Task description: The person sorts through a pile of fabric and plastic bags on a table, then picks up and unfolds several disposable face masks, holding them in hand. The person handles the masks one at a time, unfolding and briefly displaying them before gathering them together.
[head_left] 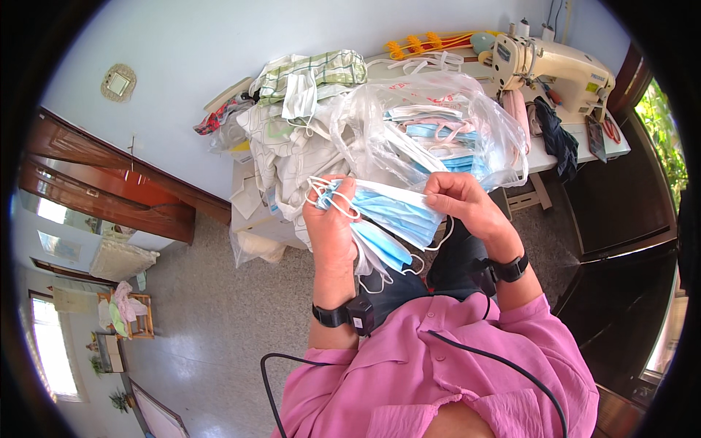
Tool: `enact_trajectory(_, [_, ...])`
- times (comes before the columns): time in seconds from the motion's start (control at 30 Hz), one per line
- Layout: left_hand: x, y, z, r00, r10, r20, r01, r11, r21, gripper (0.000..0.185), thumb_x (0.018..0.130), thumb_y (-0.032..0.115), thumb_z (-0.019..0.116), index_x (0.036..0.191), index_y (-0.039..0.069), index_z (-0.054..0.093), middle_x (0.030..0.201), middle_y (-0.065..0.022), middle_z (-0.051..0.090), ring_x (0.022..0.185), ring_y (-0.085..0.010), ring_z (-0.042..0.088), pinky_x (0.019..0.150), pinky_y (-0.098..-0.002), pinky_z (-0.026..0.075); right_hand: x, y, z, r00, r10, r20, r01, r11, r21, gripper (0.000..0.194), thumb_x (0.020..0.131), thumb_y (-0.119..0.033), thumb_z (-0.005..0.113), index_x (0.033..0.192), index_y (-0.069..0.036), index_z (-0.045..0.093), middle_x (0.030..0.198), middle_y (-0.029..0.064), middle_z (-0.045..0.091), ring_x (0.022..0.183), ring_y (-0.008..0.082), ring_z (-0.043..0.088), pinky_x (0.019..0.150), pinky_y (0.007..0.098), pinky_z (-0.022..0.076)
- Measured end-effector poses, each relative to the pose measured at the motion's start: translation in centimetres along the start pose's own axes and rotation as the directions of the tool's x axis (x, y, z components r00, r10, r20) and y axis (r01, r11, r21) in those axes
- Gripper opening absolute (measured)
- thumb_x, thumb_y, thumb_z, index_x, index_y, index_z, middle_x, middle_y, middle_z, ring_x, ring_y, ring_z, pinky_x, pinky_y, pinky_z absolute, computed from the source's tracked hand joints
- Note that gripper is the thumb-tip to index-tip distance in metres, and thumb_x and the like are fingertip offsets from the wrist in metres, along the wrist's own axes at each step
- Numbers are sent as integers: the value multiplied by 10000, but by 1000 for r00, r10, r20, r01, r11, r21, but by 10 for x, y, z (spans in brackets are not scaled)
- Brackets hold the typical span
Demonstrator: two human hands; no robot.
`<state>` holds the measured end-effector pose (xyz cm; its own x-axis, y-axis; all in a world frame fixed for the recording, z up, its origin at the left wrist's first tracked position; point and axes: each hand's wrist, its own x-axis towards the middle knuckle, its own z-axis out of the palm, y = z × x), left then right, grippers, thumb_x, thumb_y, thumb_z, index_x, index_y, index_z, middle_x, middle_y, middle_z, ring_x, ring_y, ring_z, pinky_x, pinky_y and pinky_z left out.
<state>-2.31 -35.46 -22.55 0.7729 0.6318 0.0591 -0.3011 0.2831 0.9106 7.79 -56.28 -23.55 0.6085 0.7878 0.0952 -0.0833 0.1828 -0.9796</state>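
Note:
My left hand (332, 230) grips a bunch of pleated face masks by one end, with white ear loops looped over its thumb. A blue face mask (394, 211) with a white top edge stretches from there to my right hand (465, 202), whose thumb and fingers pinch its upper corner. Beneath it hang another blue mask (383, 242) and a whitish one, their loops dangling above my lap. Just beyond my hands, a clear plastic bag (350, 117) with red print lies on the table, holding several blue, white and pink masks (438, 130).
A cream sewing machine (553, 65) stands at the table's right, near a dark cloth (556, 137), a phone (596, 137) and red-handled scissors (612, 130). Patterned white fabric (296, 153), a green checked cloth (312, 65) and a white mask (300, 97) are piled left of the bag.

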Motion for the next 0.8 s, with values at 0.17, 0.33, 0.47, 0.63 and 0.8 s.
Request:
enact_trajectory(0.17, [-2, -2, 1, 998, 54, -14, -52, 991, 120, 99, 922, 109, 716, 966, 52, 647, 703, 31, 569, 522, -50, 492, 487, -207, 416, -3, 4, 0, 994, -76, -82, 76, 997, -4, 148, 970, -129, 633, 848, -52, 602, 793, -88, 515, 741, 16, 448, 660, 207, 366])
enact_trajectory(0.33, [-6, -4, 1, 996, 88, 10, -88, 993, 82, 91, 939, 118, 703, 964, 61, 638, 737, 27, 584, 556, -46, 505, 495, -205, 419, -6, 3, 1, 980, -130, -151, 117, 989, -90, 182, 941, -122, 635, 784, -65, 564, 744, -84, 467, 686, 31, 380, 615, 220, 288])
enact_trajectory(0.47, [-7, -2, 2, 998, 66, 19, -66, 997, 26, 93, 942, 125, 701, 960, 62, 636, 765, 26, 593, 591, -42, 517, 496, -203, 418, -7, 4, 0, 979, -139, -147, 134, 990, -44, 170, 961, -132, 633, 819, -58, 577, 777, -84, 494, 726, 21, 417, 643, 207, 338])
enact_trajectory(0.63, [-4, 4, 7, 1000, 15, 16, -15, 1000, -24, 128, 922, 97, 729, 989, 34, 640, 728, 18, 600, 532, -37, 510, 466, -205, 406, -4, 7, 2, 975, -155, -163, 141, 986, -90, 156, 967, -146, 640, 850, -63, 581, 807, -78, 514, 742, 25, 422, 658, 205, 339])
enact_trajectory(0.8, [-9, 6, 11, 1000, -21, -17, 19, 994, -103, 195, 902, 79, 748, 1049, 29, 631, 741, 4, 618, 529, -62, 523, 470, -213, 412, -2, 7, 9, 955, -169, -244, 180, 984, 20, 154, 983, -169, 646, 883, -72, 579, 819, -77, 511, 752, 22, 426, 666, 202, 326])
